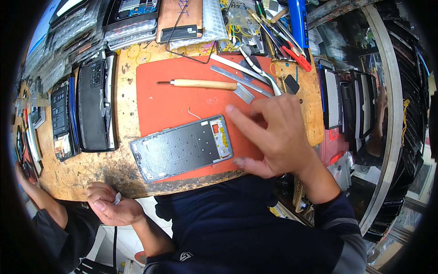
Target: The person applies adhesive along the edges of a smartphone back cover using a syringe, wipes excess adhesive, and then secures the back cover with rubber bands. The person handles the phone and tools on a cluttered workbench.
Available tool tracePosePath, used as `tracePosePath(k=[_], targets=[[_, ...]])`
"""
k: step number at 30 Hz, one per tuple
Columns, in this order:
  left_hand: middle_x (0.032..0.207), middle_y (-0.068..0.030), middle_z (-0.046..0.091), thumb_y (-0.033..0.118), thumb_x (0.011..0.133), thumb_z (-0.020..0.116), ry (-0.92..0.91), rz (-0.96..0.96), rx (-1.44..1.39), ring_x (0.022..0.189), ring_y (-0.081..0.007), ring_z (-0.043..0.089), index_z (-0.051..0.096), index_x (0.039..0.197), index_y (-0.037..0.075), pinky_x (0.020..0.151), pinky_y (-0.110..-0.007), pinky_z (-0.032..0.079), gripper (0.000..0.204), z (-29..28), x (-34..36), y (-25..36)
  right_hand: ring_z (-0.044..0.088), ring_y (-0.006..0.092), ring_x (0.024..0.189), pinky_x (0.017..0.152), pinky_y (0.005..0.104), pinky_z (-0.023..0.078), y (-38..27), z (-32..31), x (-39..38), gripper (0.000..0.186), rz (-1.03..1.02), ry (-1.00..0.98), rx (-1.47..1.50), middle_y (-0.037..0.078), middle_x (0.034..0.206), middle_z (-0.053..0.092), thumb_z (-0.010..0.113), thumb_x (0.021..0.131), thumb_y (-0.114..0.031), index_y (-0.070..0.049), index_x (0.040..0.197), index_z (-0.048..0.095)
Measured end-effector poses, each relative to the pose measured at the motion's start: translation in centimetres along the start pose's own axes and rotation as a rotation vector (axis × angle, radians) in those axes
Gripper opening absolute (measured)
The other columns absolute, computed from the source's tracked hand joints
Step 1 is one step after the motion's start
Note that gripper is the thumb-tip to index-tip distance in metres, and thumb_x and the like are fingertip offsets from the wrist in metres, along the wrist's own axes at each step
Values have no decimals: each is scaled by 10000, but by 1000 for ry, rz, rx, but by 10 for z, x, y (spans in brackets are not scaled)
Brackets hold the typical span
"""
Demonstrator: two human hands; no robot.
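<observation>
On red mat [173, 91], near counter [91, 164] front edge: phone frame [182, 148], right hand [273, 137] released just beside it.
Left hand [112, 205] below counter edge, clenched on small white scrap [117, 197]. Mat middle open; wooden-handled tool [203, 84], metal strips [237, 75] behind; disassembled phones [84, 107] left.

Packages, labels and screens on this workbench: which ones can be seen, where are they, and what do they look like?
Bubble-wrap bags: far left corner, silvery, stacked.
Label: left edge, white print on a black rectangular battery.
Phone screens: right of the bench, upright, black-framed rectangles.
Tan phone back: far edge, rectangular, dark strip below.
</observation>
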State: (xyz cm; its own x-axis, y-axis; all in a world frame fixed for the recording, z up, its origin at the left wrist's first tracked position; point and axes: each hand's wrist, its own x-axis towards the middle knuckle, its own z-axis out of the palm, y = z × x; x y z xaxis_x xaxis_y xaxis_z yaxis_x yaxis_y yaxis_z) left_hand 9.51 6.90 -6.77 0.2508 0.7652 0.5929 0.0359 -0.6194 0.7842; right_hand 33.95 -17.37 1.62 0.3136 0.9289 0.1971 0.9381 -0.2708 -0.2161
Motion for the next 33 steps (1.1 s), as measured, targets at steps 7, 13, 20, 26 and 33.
tracePosePath(k=[7, 13, 20, 26, 33], targets=[[720, -22, 276, 245, 1100, 409, 11, -30, 11, 652, -158, 300, 326, 735, 95, 627, -328, 268, 403, -1, -1, 1, 534, 296, 1000, 901, 473, 395, -1, 9, 0, 755, 9, 5, -23, 101, 1064, 561, 755, 778, -561, -27, 1306, 678], [715, -30, 304, 231, 1087, 421, -17, 23, -29, 656, -167, 327, 346, 735, 89, 627, -339, 278, 387, 1, 1, 1, 536, 296, 932, 844, 463, 389, -7, 1, -12, 713, 77, -17, -66, 106, 1011, 552, 763, 789, -531, 22, 1235, 696], [720, -45, 376, 239, 1080, 428, -34, 1, 38, 657, -159, 373, 387, 754, 70, 618, -324, 284, 369, 4, -3, 10, 568, 352, 1022, 892, 491, 411, -23, -18, -2, 682, 87, -47, -70, 164, 1167, 589, 758, 805, -467, -11, 1307, 688], [725, -46, 387, 220, 1058, 449, -53, 8, 1, 645, -154, 376, 421, 780, 51, 605, -322, 295, 327, 1, -4, 9, 503, 428, 1338, 1087, 548, 386, -46, 2, 34, 806, -8, -121, 27, 248, 1496, 493, 778, 802, -510, -57, 1446, 608], [702, -59, 408, 195, 1052, 471, -66, 79, -1, 595, -173, 400, 450, 789, 32, 575, -336, 316, 310, 0, -5, 5, 424, 418, 1445, 1195, 560, 300, -70, 24, 69, 816, -140, -152, 155, 252, 1579, 429, 799, 772, -525, -68, 1420, 605]])
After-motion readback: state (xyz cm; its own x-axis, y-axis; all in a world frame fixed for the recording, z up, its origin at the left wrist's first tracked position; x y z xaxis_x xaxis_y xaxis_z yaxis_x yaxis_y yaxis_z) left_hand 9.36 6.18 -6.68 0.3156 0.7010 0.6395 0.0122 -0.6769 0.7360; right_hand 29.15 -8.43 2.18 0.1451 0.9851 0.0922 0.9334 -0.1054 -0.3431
